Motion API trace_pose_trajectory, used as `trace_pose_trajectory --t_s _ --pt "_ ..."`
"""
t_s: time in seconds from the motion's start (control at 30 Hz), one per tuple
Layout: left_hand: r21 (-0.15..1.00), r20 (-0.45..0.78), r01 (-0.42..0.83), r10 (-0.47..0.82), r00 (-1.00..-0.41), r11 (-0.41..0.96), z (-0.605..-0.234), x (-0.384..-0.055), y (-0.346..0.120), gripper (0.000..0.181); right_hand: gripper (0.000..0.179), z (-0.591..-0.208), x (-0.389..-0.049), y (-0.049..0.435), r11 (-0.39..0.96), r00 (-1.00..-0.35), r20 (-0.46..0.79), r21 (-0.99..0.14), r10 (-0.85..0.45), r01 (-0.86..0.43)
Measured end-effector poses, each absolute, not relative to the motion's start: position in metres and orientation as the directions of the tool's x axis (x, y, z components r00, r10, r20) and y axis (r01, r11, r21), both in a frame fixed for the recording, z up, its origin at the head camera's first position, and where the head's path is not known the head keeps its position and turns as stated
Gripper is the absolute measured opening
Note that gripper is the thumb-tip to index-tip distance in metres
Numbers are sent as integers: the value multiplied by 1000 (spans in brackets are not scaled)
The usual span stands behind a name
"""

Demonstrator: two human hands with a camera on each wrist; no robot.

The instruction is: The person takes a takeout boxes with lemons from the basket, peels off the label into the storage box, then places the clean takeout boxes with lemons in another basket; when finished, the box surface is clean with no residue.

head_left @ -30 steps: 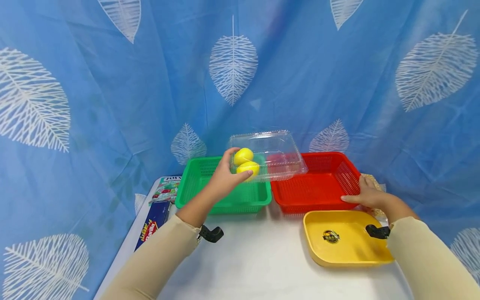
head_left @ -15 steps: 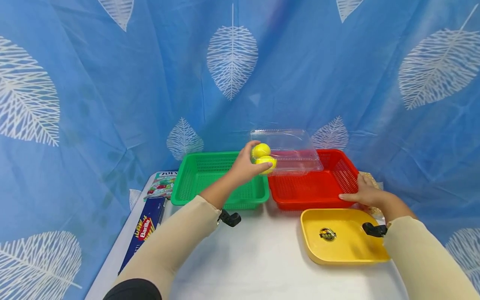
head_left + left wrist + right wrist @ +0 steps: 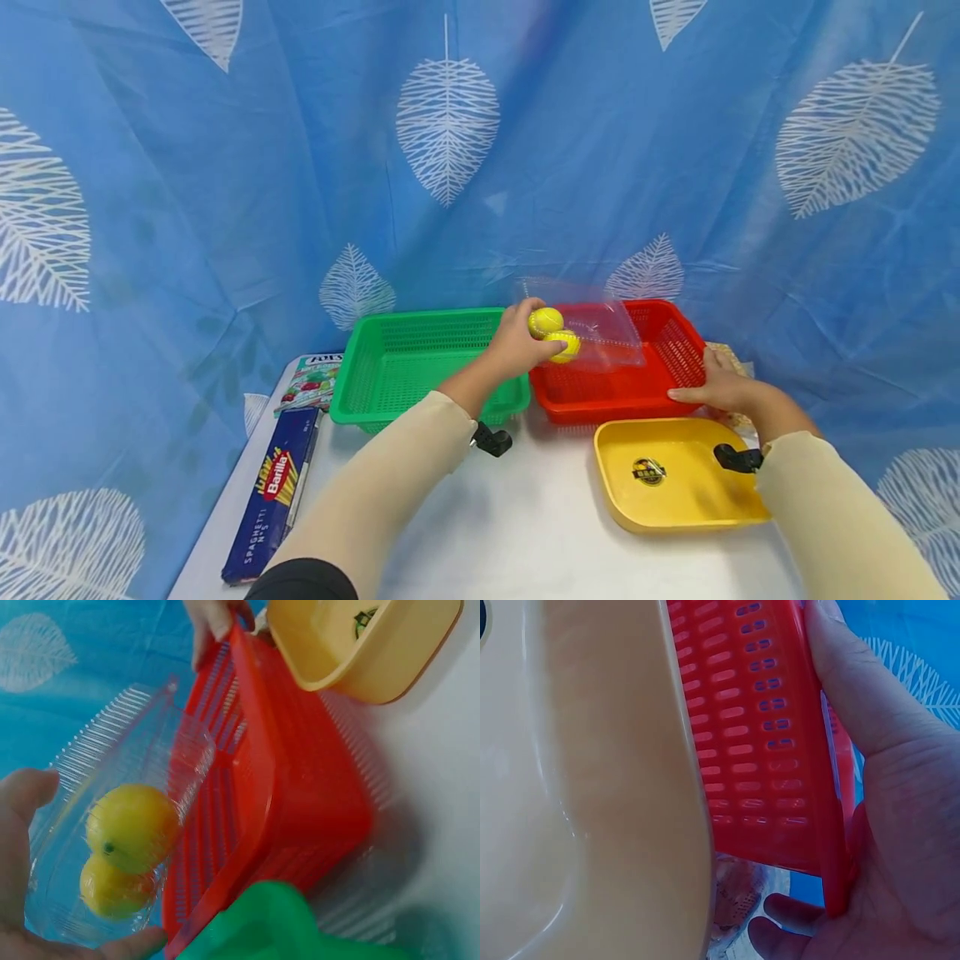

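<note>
A clear plastic clamshell container [image 3: 606, 321] with two lemons [image 3: 133, 827] inside is tilted over the red basket [image 3: 663, 390]. My left hand [image 3: 517, 342] grips the container at its left end, where the lemons have gathered, thumb on the near side and fingers on the far side. At the basket's right end, my right hand [image 3: 726, 388] holds the rim, its thumb along the edge and its other fingers lower on the outside. In the right wrist view the slotted red wall [image 3: 739, 742] shows beside that hand.
A green basket [image 3: 405, 417] stands left of the red one. The yellow tray [image 3: 682, 479] sits in front of it. On the left lie a blue spaghetti box [image 3: 273, 492] and a printed packet [image 3: 311, 383]. Another packet [image 3: 738, 358] is partly hidden behind my right hand.
My left hand has carried the container with the lemons rightward, from above the green basket to over the red one, and lowered it slightly. My right hand stays on the red rim.
</note>
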State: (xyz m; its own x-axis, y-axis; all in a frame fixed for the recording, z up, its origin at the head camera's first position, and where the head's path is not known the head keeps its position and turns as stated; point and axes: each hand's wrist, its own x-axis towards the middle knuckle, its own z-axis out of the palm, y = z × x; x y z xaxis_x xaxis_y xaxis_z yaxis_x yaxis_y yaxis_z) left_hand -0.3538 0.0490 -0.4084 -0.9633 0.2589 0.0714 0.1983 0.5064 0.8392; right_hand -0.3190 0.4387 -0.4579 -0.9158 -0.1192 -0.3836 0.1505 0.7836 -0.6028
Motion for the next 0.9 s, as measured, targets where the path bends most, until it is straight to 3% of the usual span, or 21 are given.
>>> trace_pose_trajectory --t_s 0.5,0.9 --pt "660 12 214 274 -962 720 -430 -348 94 88 142 -461 -320 438 783 -923 -371 -602 -100 157" --pt "606 -20 203 270 -963 769 -455 -352 116 88 145 -463 -321 438 787 -931 -354 -597 -85 155"
